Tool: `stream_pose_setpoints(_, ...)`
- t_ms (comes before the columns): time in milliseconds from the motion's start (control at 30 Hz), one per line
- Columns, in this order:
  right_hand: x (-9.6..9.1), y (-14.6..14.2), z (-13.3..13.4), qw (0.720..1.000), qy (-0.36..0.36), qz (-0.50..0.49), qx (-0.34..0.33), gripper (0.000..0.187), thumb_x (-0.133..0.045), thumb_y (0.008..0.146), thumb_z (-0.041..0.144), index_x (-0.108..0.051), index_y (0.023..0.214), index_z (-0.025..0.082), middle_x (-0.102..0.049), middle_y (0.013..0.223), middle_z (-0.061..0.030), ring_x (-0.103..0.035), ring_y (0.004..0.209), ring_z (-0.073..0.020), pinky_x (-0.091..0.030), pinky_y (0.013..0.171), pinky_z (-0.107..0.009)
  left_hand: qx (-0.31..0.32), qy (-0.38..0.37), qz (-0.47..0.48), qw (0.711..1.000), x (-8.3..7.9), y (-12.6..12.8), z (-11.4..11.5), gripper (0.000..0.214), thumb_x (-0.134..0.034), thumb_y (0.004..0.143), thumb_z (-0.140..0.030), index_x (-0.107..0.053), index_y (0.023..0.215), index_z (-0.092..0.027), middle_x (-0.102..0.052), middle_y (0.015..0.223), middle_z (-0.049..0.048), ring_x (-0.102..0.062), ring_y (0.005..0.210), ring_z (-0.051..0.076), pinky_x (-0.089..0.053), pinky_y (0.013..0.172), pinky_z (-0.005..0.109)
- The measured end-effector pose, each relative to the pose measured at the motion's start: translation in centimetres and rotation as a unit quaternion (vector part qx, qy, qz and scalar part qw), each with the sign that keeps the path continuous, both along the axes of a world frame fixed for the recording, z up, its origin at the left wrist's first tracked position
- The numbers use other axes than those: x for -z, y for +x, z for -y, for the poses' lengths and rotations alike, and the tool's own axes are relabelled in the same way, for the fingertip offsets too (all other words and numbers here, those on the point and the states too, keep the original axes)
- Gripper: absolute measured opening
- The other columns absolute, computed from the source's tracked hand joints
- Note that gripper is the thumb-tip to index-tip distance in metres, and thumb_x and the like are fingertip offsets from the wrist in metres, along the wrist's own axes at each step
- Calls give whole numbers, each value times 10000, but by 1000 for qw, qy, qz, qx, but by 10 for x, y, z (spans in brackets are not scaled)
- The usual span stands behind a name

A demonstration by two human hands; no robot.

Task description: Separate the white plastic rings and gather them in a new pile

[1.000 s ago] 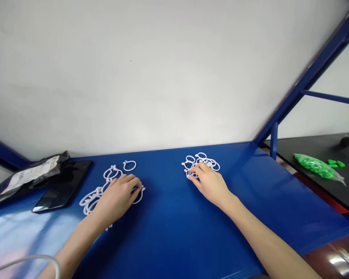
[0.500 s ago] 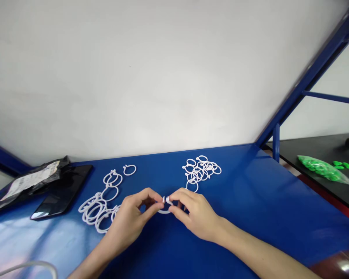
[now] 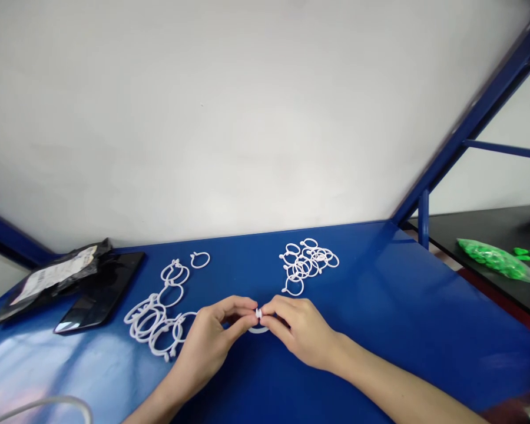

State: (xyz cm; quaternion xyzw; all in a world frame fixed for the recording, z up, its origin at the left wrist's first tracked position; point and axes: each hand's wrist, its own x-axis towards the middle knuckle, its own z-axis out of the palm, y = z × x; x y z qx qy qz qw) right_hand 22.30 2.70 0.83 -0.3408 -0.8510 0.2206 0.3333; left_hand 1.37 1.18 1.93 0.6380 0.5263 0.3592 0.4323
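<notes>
Between my two hands is a white plastic ring (image 3: 259,330), its two ends pinched together in front of me. My left hand (image 3: 218,330) grips one end between thumb and fingers. My right hand (image 3: 298,330) pinches the other end from the right, and the ends meet or nearly meet. Fingers hide much of the ring; its lower curve shows below them. Left of my left hand lies a loose heap of similar white rings (image 3: 148,321), several with their ends apart. Beyond my right hand is a pile of white rings (image 3: 307,265) that look closed.
On the left a black plastic bag (image 3: 48,274) with a white label lies partly over a dark flat panel (image 3: 99,300). A single ring (image 3: 200,260) rests near the wall. Right of the blue frame, a bag of green pieces (image 3: 494,259) sits on a black table (image 3: 450,235).
My hands have come closer together, and the gap between the ring's ends has narrowed. The whole view has shifted slightly.
</notes>
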Motion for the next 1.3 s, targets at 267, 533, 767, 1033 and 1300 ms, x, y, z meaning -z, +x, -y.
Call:
stream_pose_setpoints(267, 2, 2, 2, 999, 30, 10, -25, 237, -501, 1063, 286, -711, 1004, 195, -745, 875, -17, -685, 718, -134, -498, 661, -235, 25, 99, -77, 992, 5, -4, 2, 137, -690, 900, -342, -810, 859, -291, -805, 830, -18, -743, 751, 172, -556, 721, 249)
stream_pose_setpoints(533, -1, 3, 2, 998, 11, 29, -51, 249, -472, 1076, 280, -692, 986, 206, -741, 886, -7, -684, 730, -125, -500, 663, -225, 46, 116, -82, 989, 5, -3, 5, 133, -715, 887, -309, -786, 785, -261, -793, 777, -11, -725, 686, 164, -546, 659, 239)
stream_pose_setpoints(767, 9, 4, 5, 984, 113, 117, -72, 302, -401, 1076, 196, -683, 971, 226, -712, 809, 9, -643, 650, -127, -462, 624, -258, 90, 161, -120, 975, 17, -5, 8, 168, -678, 891, -190, -761, 759, -253, -729, 701, -28, -675, 630, 128, -489, 603, 212)
stream_pose_setpoints(1033, -1, 11, -15, 985, 129, 103, 51, 250, -488, 1077, 345, -689, 986, 229, -762, 903, -3, -715, 773, -143, -507, 717, -252, 98, 218, -273, 932, -14, -49, -18, 247, -637, 932, -355, -746, 1148, -306, -767, 1074, 38, -707, 1008, 228, -564, 896, 327)
stream_pose_setpoints(1300, -9, 44, -46, 913, 104, 270, 289, 163, -568, 1024, 320, -692, 1046, 218, -733, 1056, -69, -732, 824, -202, -478, 554, -253, 84, 95, -389, 913, -14, -119, -38, 167, -665, 834, -386, -783, 923, -308, -779, 980, 31, -713, 937, 256, -539, 792, 312)
